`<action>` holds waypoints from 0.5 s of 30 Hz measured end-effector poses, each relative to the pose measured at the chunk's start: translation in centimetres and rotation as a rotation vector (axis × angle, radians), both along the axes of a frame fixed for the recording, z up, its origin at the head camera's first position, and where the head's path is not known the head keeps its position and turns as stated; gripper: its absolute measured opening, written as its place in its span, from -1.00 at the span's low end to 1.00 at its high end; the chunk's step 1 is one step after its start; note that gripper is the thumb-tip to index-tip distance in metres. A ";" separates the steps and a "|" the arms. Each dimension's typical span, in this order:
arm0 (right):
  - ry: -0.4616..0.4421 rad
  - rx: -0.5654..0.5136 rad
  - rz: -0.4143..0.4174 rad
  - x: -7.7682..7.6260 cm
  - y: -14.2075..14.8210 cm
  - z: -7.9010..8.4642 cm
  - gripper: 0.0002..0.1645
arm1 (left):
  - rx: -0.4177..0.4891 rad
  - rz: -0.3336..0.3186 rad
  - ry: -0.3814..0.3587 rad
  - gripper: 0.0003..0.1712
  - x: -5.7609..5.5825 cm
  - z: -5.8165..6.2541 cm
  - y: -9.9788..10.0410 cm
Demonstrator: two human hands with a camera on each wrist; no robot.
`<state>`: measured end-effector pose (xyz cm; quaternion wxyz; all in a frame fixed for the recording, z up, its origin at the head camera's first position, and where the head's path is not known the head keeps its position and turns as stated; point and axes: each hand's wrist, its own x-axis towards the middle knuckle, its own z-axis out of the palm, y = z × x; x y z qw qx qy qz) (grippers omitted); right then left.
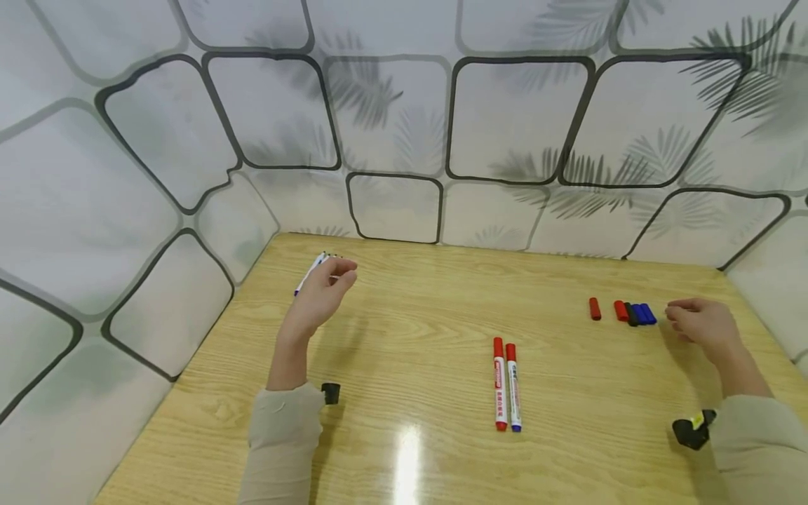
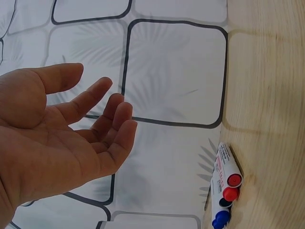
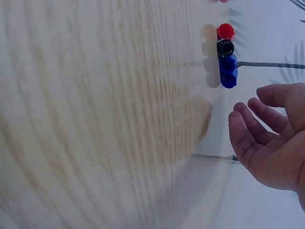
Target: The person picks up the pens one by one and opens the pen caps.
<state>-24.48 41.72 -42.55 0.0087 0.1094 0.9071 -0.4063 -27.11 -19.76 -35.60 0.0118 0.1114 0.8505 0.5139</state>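
My left hand (image 1: 318, 298) hovers over the back left of the table, its fingers loosely bent and nothing in them. Beyond it, partly hidden in the head view, lies a group of white-barrelled markers (image 1: 309, 275). Red, black and blue ends of these markers (image 2: 226, 176) show in the left wrist view. At the right, my right hand (image 1: 703, 326) is held with relaxed fingers around nothing, just beside a row of marker caps. That row has a red cap (image 1: 621, 311), a black cap (image 3: 225, 47) and two blue caps (image 1: 644, 313). Slightly apart to the left lies another red cap (image 1: 595, 308).
Two red-capped markers (image 1: 500, 386) lie side by side at mid-table, one with a red end, the other with a blue end (image 1: 516, 428). Patterned white walls (image 1: 391, 207) border the wooden table (image 1: 410, 301) at the back and sides.
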 end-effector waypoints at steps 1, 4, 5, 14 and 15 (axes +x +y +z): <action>0.011 0.021 0.003 0.1 -0.1 0.0 -0.35 | 0.002 -0.001 -0.003 -0.58 0.0 0.0 0.0; 0.052 0.104 0.012 0.4 -0.6 0.2 -0.36 | 0.003 -0.005 -0.010 -0.57 0.1 0.0 0.0; 0.066 0.140 0.011 0.5 -0.8 0.2 -0.37 | 0.003 -0.007 -0.010 -0.57 0.1 0.1 0.1; 0.195 0.231 0.024 0.9 -4.3 0.8 -0.35 | -0.017 -0.016 -0.008 -0.51 0.2 0.1 0.3; 0.216 0.224 0.039 1.0 -4.8 0.8 -0.35 | -0.021 -0.017 -0.012 -0.49 0.2 0.2 0.3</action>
